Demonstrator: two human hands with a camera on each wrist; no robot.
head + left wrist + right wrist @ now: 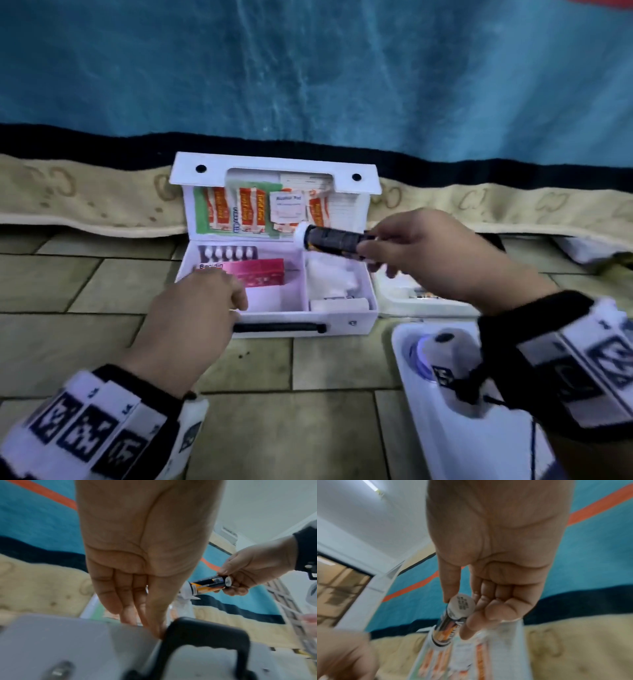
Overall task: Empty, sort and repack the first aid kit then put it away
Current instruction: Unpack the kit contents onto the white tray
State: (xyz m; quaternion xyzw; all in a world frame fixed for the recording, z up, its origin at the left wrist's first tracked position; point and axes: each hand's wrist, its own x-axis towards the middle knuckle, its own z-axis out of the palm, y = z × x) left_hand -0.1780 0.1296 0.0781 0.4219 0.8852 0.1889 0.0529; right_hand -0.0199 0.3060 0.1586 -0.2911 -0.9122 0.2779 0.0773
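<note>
The white first aid kit [339, 325] stands open on the tiled floor, its lid [274, 168] upright and lined with orange sachets [250, 212] and an alcohol pad [287, 209]. Inside lie a blister pack [229, 253], a pink box [260, 272], white wadding [329, 270] and a bandage roll [339, 304]. My left hand [236, 298] [144, 616] grips the kit's front wall, its thumb beside the black handle [279, 328] [205, 631]. My right hand [373, 246] [228, 582] [464, 609] holds a black-and-orange tube [329, 240] [207, 584] [452, 623] level above the right compartment, white cap pointing left.
A white tray [428, 428] at the front right holds a blue-capped bottle [424, 353]. Another white tray [404, 298] sits just right of the kit. A beige-edged blue blanket [85, 205] hangs directly behind the kit. Brown floor tiles [68, 281] surround it.
</note>
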